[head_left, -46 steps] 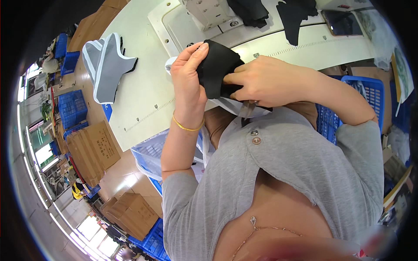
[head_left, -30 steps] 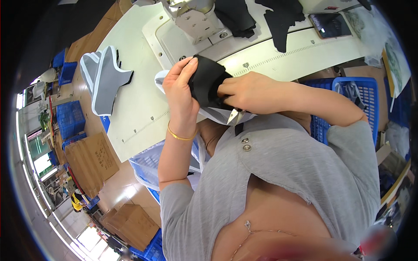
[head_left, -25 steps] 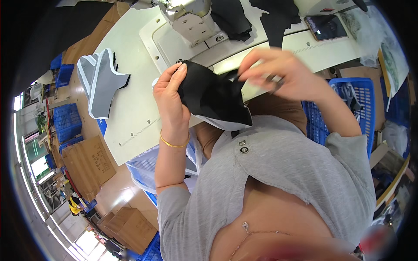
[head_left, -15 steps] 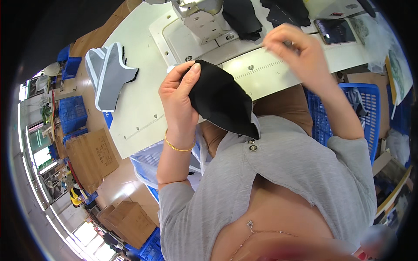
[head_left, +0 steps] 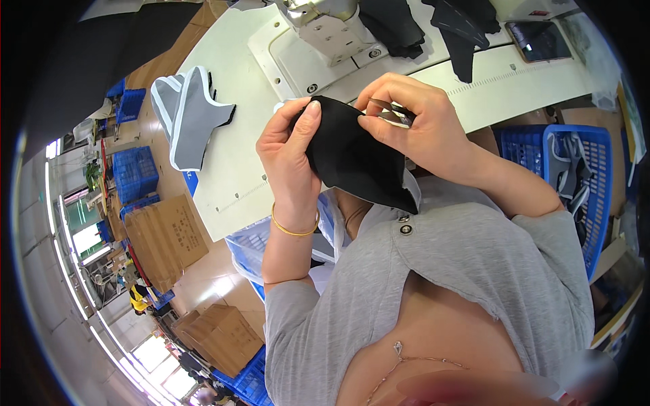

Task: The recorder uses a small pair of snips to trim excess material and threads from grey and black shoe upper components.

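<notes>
My left hand (head_left: 292, 150) pinches the upper left edge of a black fabric piece (head_left: 359, 159) between thumb and fingers. The cloth hangs down toward my lap, and a pale layer shows at its lower right edge. In my right hand (head_left: 426, 125) is a small pair of dark thread snips (head_left: 395, 114), partly hidden by the fingers. The thumb and fingertips of that hand are at the cloth's upper right edge; whether the blades touch it I cannot tell. Grey fabric pieces with white binding (head_left: 193, 122) lie at the table's left.
A sewing machine (head_left: 328, 37) stands on the white table (head_left: 237, 145) beyond my hands. Black cloth pieces (head_left: 393, 28) and a phone (head_left: 539, 42) lie to its right. At my right is a blue basket (head_left: 599, 183) holding fabric pieces; cardboard boxes (head_left: 166, 240) stand on the floor at left.
My right hand has come down and left, from above the table to the edge of the black fabric. The snips now show in it. My left hand keeps its grip on the cloth.
</notes>
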The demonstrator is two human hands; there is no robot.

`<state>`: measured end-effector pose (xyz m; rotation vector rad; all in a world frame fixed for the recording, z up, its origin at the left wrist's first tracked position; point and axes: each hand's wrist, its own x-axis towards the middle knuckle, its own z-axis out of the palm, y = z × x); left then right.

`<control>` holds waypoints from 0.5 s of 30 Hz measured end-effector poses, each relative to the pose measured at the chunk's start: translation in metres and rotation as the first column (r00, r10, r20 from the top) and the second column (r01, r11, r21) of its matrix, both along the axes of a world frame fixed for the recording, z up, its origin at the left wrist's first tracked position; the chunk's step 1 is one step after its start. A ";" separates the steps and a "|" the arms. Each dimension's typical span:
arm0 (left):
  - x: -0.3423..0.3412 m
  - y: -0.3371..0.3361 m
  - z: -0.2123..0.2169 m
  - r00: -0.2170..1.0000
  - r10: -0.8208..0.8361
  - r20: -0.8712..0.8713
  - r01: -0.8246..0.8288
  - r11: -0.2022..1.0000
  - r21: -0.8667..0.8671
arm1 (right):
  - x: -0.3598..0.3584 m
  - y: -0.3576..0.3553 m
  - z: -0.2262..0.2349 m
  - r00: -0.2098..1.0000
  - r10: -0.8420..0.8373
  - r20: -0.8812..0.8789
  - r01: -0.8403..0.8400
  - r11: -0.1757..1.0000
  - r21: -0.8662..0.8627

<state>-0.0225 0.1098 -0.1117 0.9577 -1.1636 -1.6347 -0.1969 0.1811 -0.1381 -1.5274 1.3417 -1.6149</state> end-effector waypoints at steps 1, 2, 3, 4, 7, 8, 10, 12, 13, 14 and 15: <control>0.000 0.000 0.000 1.000 -0.010 -0.001 0.010 1.000 -0.005 | 0.000 0.001 0.002 1.000 -0.002 0.000 0.002 1.000 0.001; 0.000 0.000 0.001 1.000 -0.019 -0.002 0.019 1.000 -0.012 | -0.001 0.004 0.006 0.999 0.016 0.040 -0.020 0.993 0.119; 0.000 0.000 0.001 1.000 -0.019 -0.003 0.019 1.000 -0.012 | -0.001 0.005 0.009 0.996 0.029 0.082 -0.048 0.971 0.234; -0.001 0.000 0.003 1.000 -0.011 0.005 0.011 1.000 -0.026 | 0.000 0.005 0.009 0.996 0.031 0.080 -0.049 0.971 0.232; -0.002 -0.002 0.003 0.999 -0.003 0.043 0.007 0.995 -0.103 | -0.001 0.002 0.010 0.998 0.006 0.056 -0.022 0.958 0.285; -0.002 -0.003 0.004 0.996 -0.003 0.084 0.016 0.988 -0.156 | -0.001 0.001 0.009 0.999 0.021 0.048 -0.033 0.962 0.270; -0.004 -0.010 0.007 0.993 -0.002 0.119 0.032 0.966 -0.258 | -0.002 -0.005 0.005 0.998 0.057 0.024 -0.061 0.971 0.232; -0.006 -0.020 0.016 0.988 0.006 0.153 0.050 0.932 -0.358 | -0.003 -0.012 0.005 0.996 0.090 -0.004 -0.088 0.977 0.193; -0.007 -0.029 0.024 0.965 -0.002 0.262 0.108 0.914 -0.390 | -0.005 -0.016 0.007 0.994 0.105 -0.019 -0.100 0.980 0.174; -0.009 -0.037 0.032 0.930 -0.004 0.368 0.168 0.894 -0.415 | -0.008 -0.020 0.013 0.994 0.107 -0.037 -0.100 0.982 0.159; -0.010 -0.043 0.040 0.934 0.009 0.358 0.156 0.889 -0.431 | -0.008 -0.022 0.020 0.996 0.077 -0.036 -0.071 0.989 0.131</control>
